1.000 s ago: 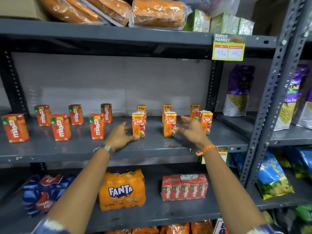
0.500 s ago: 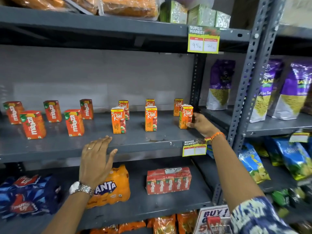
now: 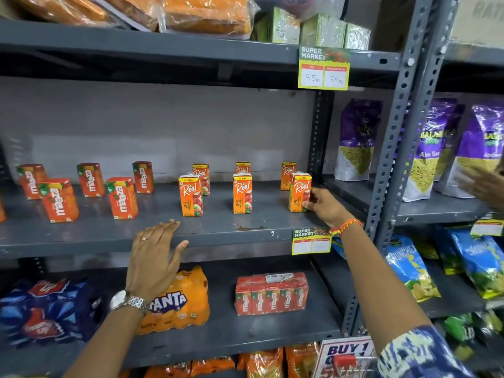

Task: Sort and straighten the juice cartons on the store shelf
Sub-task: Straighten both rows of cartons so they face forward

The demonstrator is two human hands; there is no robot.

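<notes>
On the grey middle shelf [image 3: 218, 230] stand several red Maaza cartons [image 3: 121, 197] on the left and several orange Real cartons [image 3: 242, 192] on the right, all upright in two rows. My right hand [image 3: 323, 205] grips the front right Real carton [image 3: 299, 192] from its right side. My left hand [image 3: 154, 256] rests flat with spread fingers on the shelf's front edge, holding nothing, below the front left Real carton [image 3: 190, 198].
A Fanta pack [image 3: 178, 301], a wrapped Maaza multipack [image 3: 271, 293] and a blue pack [image 3: 46, 309] lie on the shelf below. A steel upright [image 3: 392, 148] stands right of my hand. Snack bags [image 3: 357, 140] fill the neighbouring rack. Another person's blurred hand [image 3: 482, 184] shows at far right.
My left hand came off the front left Real carton and dropped to the shelf edge. My right hand moved from the middle carton to the front right one. The view shifted right.
</notes>
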